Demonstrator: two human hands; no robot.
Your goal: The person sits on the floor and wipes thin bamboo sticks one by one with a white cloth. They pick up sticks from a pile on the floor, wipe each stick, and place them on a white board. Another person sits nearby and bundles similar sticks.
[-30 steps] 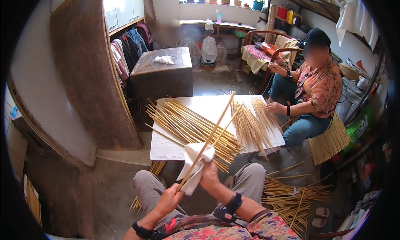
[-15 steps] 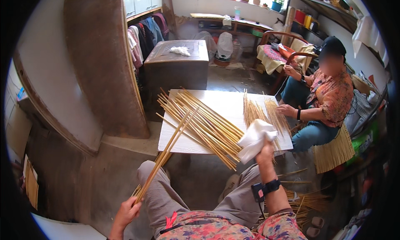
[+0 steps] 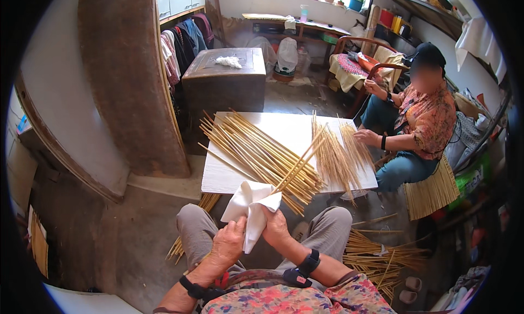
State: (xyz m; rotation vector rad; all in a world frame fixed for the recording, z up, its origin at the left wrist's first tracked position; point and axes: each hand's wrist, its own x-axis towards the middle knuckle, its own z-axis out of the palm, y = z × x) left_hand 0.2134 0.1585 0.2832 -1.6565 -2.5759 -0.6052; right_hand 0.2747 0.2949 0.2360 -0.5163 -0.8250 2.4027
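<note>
Few packages show, and no signs or screens. On the shelf at about one o'clock stand a red container (image 3: 387,18) and, just beside it to the right, a yellow one (image 3: 397,24), both boxy and upright. At twelve o'clock a pale, slim bottle (image 3: 304,13) stands on the long bench under the window. At nine o'clock, near the rim, a small blue and white label (image 3: 22,124) sits on the wall; its detail is too small to tell.

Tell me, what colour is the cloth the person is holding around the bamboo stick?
White: the cloth, plain and unpatterned, shows clearly in the head view.
</note>
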